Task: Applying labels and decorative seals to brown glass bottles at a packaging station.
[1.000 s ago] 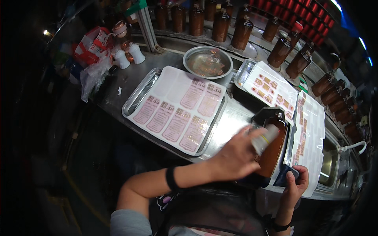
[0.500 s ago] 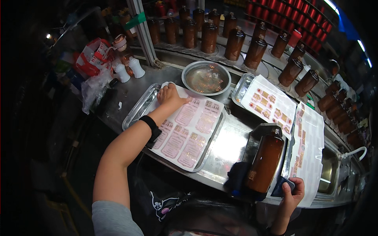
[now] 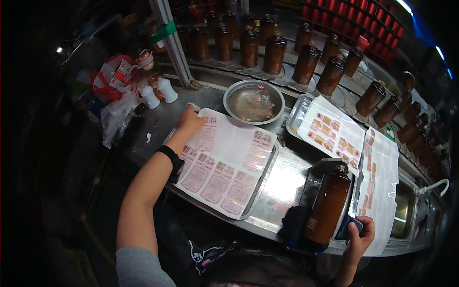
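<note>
My left hand (image 3: 190,120) is at the far left part of a white sheet of pink printed labels (image 3: 229,119). Its thumb and fingers close on the top end of one label (image 3: 205,137). The sheet lies over a metal tray (image 3: 258,196); a blank stretch shows between that label and the far right one. My right hand (image 3: 361,237) pinches a dark blue flat pad (image 3: 345,228) beside a brown bottle (image 3: 329,205). The bottle lies tilted in a dark holder (image 3: 313,177), its neck pointing away from me.
A metal bowl of water (image 3: 254,101) stands behind the sheet. To its right are a sheet of small gold-and-red labels (image 3: 334,117) and a long label strip (image 3: 385,191). Brown bottles (image 3: 275,55) line the conveyor; white small bottles (image 3: 167,90) stand left, a sink (image 3: 402,220) right.
My left hand has drawn left and a little nearer, with a label shifted left and bare sheet showing where it lay. My right hand keeps its hold on the pad. The whole view has shifted slightly.
</note>
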`<control>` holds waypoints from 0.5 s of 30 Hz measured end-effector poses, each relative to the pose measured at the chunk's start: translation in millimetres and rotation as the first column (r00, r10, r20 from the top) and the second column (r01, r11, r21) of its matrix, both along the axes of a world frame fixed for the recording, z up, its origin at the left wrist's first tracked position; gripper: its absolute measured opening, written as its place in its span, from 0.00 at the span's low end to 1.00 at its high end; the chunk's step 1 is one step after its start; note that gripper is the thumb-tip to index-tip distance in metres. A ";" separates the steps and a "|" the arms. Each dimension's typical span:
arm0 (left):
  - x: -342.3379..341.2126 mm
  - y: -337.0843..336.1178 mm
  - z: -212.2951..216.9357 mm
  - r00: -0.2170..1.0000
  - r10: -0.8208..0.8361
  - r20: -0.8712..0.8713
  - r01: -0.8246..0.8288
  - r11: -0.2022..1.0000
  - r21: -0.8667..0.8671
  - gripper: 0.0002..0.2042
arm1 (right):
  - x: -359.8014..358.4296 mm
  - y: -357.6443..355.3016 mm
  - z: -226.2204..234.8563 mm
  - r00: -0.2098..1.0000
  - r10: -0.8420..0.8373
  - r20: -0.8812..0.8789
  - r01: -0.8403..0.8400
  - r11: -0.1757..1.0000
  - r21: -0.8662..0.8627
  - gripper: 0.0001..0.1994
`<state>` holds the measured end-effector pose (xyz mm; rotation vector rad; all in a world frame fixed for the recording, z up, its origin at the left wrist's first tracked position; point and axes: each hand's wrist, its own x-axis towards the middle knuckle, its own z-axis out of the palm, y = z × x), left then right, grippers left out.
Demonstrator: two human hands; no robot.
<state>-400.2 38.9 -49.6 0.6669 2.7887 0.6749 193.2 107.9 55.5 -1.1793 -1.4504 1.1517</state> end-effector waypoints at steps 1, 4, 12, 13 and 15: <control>-6.9 0.6 -6.5 1.000 0.018 0.003 -0.018 1.000 -0.002 0.30 | 0.4 0.2 0.4 1.000 0.007 0.009 -0.007 1.000 -0.007 0.12; -33.5 0.0 -27.0 0.995 -0.043 -0.088 0.051 0.995 0.082 0.20 | 3.7 0.6 0.1 1.000 -0.007 -0.001 0.007 1.000 -0.009 0.11; -14.0 -21.1 -7.8 0.913 -0.128 -0.387 0.272 0.899 0.342 0.13 | 23.1 1.4 5.2 0.986 0.109 -0.127 -0.133 0.971 -0.197 0.08; 7.3 -23.1 5.6 0.942 -0.164 -0.293 0.286 0.851 0.442 0.13 | 24.0 1.8 7.7 0.987 0.162 -0.016 -0.162 0.975 -0.149 0.10; 59.0 -28.6 35.0 0.917 -0.223 -0.330 0.353 0.838 0.416 0.16 | 22.6 0.7 11.4 0.927 0.294 0.233 -0.297 0.955 -0.022 0.19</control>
